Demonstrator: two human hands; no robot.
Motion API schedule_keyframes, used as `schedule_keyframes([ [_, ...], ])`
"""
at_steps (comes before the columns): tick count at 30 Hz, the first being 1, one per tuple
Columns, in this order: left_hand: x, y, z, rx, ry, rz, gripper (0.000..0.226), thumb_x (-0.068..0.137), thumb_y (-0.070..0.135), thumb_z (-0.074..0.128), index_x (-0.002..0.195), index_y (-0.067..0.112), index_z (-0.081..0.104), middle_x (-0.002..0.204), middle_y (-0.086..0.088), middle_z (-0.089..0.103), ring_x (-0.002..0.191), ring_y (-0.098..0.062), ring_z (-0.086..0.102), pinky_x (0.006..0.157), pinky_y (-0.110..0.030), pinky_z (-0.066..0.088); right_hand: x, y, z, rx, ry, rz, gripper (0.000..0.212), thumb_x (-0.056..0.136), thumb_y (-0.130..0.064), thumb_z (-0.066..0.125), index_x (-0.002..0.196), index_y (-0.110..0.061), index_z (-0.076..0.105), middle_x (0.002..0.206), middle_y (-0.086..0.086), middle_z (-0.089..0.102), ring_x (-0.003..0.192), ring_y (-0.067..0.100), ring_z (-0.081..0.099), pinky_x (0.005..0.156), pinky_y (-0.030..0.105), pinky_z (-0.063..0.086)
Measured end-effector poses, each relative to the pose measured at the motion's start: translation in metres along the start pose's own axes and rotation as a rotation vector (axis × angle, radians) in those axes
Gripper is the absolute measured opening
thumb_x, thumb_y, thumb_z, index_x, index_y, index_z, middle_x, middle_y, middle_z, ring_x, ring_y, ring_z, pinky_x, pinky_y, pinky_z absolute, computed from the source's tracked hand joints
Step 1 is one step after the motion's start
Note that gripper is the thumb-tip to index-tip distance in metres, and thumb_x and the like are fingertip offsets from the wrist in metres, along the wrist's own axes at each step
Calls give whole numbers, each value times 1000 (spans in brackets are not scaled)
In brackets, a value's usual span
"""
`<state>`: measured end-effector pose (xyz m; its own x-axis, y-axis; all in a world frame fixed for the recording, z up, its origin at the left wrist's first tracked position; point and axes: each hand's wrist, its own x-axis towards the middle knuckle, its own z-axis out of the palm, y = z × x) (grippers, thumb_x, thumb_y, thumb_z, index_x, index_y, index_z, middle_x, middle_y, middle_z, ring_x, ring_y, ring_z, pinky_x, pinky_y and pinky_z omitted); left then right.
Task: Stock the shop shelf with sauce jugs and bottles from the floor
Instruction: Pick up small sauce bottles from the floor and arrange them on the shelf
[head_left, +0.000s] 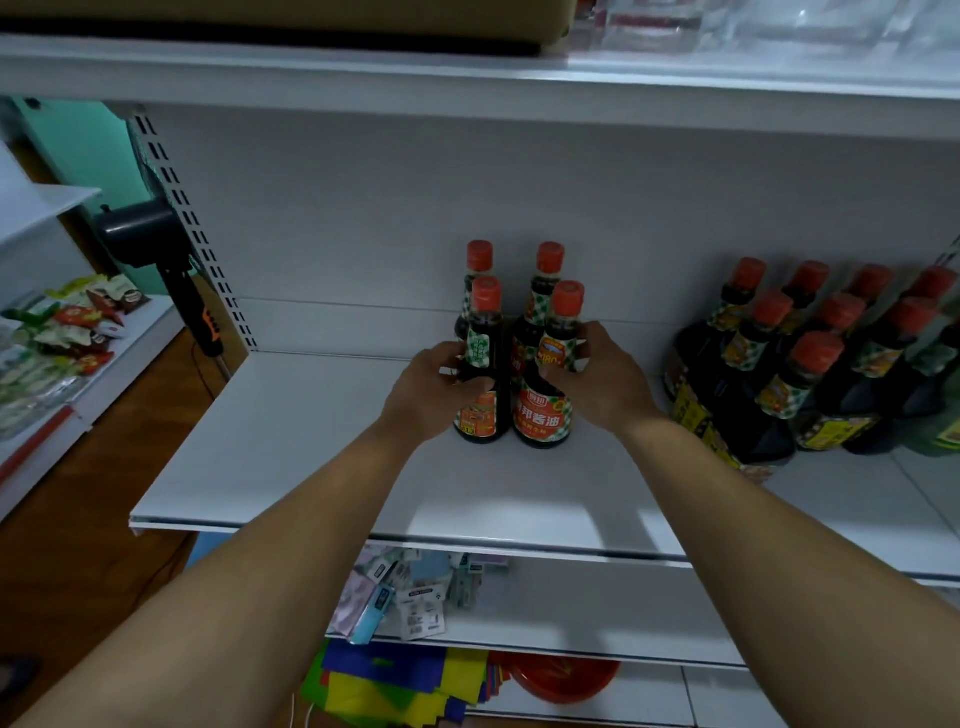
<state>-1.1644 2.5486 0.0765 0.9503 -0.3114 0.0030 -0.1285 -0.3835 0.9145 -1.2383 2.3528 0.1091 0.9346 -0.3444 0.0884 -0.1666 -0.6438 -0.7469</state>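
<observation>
Shelf (311, 441): jugs (810, 364) stocked at right; four small bottles (545, 291) stand mid-shelf. Left hand (431, 389) curls fingers round front-left bottle (485, 415), right hand (602, 379) round front-right bottle (543, 410). Room remains at left; floor stock unseen, so remainder unknown.

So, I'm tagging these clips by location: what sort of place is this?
Most likely a small shop: a white metal shelf with a slotted upright, rows of matching red-capped sauce bottles stocked on it, and packaged snacks on display nearby.
</observation>
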Motion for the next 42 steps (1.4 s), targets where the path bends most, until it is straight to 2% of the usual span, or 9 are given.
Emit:
schedule_keyframes([
  [2, 4, 2, 1, 26, 1, -6, 44, 77, 35, 75, 118, 30, 60, 110, 10, 63, 91, -6, 64, 69, -18, 43, 5, 1, 2, -10, 12, 7, 48, 84, -37, 68, 124, -22, 47, 123, 1, 62, 109, 24, 59, 76, 26, 36],
  [8, 11, 3, -1, 27, -8, -4, 35, 77, 36, 76, 106, 39, 58, 98, 21, 62, 85, 6, 60, 65, -15, 40, 19, 5, 6, -18, 25, 20, 44, 84, -36, 68, 120, -23, 47, 122, 0, 62, 107, 25, 59, 76, 28, 38],
  [16, 8, -6, 1, -11, -3, 44, 37, 80, 32, 75, 113, 38, 58, 115, 7, 64, 101, -12, 65, 89, -33, 52, 15, 12, 7, 5, 29, 12, 45, 84, -42, 67, 121, -29, 46, 119, -6, 60, 93, 14, 55, 75, 26, 37],
  [19, 3, -7, 1, -15, 24, 68, 35, 81, 32, 74, 107, 48, 56, 114, 7, 63, 101, -10, 64, 85, -27, 50, 12, 13, 9, 10, 18, 0, 47, 85, -42, 66, 125, -30, 46, 124, -4, 59, 97, 15, 56, 77, 26, 37],
  [24, 4, -12, -6, -50, 26, 38, 43, 83, 27, 73, 123, 35, 58, 116, 6, 64, 104, -10, 63, 77, -17, 46, 13, 9, 16, 8, 9, -20, 47, 86, -41, 65, 127, -28, 45, 127, -2, 58, 107, 23, 59, 79, 27, 39],
  [29, 6, -12, -4, -73, 23, 39, 44, 84, 25, 72, 124, 33, 57, 118, 5, 64, 106, -12, 63, 86, -24, 50, 18, 7, 16, 10, -1, -18, 46, 87, -37, 66, 127, -26, 45, 127, -1, 58, 108, 22, 58, 79, 27, 37],
  [33, 2, -17, 0, -63, 39, 62, 45, 85, 28, 71, 127, 35, 56, 123, 4, 62, 109, -10, 61, 83, -19, 46, 17, 14, 15, 22, -7, -26, 47, 86, -38, 66, 127, -27, 45, 125, -2, 57, 96, 16, 55, 77, 27, 37],
  [37, 5, -15, 0, -67, 17, 56, 46, 85, 27, 71, 128, 33, 56, 122, 4, 63, 109, -11, 62, 86, -23, 48, 21, 15, 14, 23, -9, -15, 45, 87, -39, 65, 125, -28, 44, 125, -3, 57, 103, 20, 56, 79, 28, 38],
  [42, 4, -18, 1, -58, 38, 56, 43, 84, 27, 72, 123, 39, 56, 118, 8, 64, 108, -8, 62, 83, -19, 47, 18, 15, 16, 59, -12, -12, 45, 87, -38, 65, 126, -29, 44, 127, -4, 56, 107, 21, 57, 81, 29, 40],
])
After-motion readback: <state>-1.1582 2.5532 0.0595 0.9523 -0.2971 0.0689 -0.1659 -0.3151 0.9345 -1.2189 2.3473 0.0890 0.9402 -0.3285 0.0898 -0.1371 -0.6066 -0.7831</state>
